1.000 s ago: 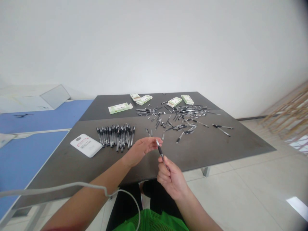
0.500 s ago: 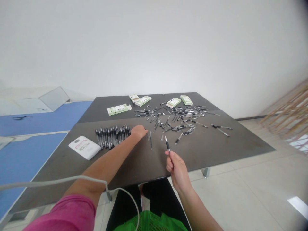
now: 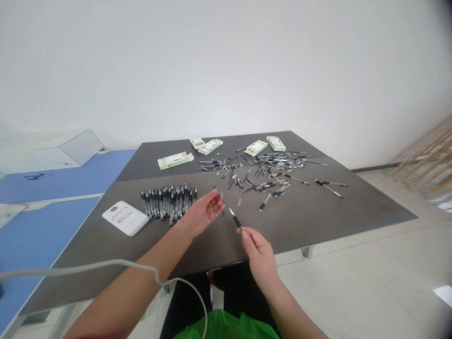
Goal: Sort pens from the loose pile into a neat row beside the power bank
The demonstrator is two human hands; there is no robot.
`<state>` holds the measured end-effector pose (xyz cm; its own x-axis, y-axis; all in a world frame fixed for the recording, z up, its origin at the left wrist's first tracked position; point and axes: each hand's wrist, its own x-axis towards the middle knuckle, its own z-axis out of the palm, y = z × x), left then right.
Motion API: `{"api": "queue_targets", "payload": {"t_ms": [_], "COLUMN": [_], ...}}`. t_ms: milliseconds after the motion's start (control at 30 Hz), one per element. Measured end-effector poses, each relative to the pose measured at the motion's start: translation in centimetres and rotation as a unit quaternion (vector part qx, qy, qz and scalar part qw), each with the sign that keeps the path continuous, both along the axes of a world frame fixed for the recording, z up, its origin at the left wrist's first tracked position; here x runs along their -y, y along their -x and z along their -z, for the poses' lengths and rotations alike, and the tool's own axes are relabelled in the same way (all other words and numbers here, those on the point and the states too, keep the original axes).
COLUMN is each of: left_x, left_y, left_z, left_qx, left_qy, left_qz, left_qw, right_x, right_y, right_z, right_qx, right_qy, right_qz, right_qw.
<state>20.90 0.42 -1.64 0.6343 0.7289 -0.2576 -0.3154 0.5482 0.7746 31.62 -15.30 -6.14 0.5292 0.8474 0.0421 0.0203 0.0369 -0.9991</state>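
My right hand [image 3: 259, 247] grips a gel pen [image 3: 236, 218] by its barrel, its black rubber grip and bare pale tip tilted up and to the left. My left hand [image 3: 205, 212] pinches a small dark and clear piece that looks like a pen cap [image 3: 218, 193], just left of the pen tip and apart from it. Beyond the left wrist lies a row of assembled black pens [image 3: 165, 202]. A thin refill, partly hidden by the left fingers, rests on the table beneath them.
Loose pens and parts [image 3: 278, 162] are scattered across the dark table [image 3: 318, 216]. Green and white pen boxes [image 3: 174, 160] lie toward the back. A white plastic pouch or card [image 3: 125, 218] sits at the left. A white cable [image 3: 116, 263] crosses in front of my left arm.
My left hand has come back toward me from beside the pen row, now with the small piece at its fingertips. The right hand's pen has tipped left toward it.
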Motion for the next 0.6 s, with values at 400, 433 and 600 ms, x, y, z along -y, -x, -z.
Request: {"api": "queue_targets", "payload": {"t_ms": [400,433,600], "left_x": [3.8,4.0,4.7], "left_y": [-0.2,-0.2,-0.4], "left_z": [-1.0,-0.9,-0.2], "left_qx": [0.037,0.027,-0.071], "left_qy": [0.112,0.096,-0.114], "left_qz": [-0.004,-0.007,-0.014], "left_qw": [0.993,0.995,0.991], "right_x": [-0.4,-0.4,-0.7], "right_y": [0.5,0.4,0.5], "right_z": [-0.9,-1.0,-1.3], "right_qx": [0.154,0.153,0.140], "right_qy": [0.015,0.012,0.011], "right_qz": [-0.023,-0.021,-0.006], "right_qw": [0.988,0.988,0.990]}}
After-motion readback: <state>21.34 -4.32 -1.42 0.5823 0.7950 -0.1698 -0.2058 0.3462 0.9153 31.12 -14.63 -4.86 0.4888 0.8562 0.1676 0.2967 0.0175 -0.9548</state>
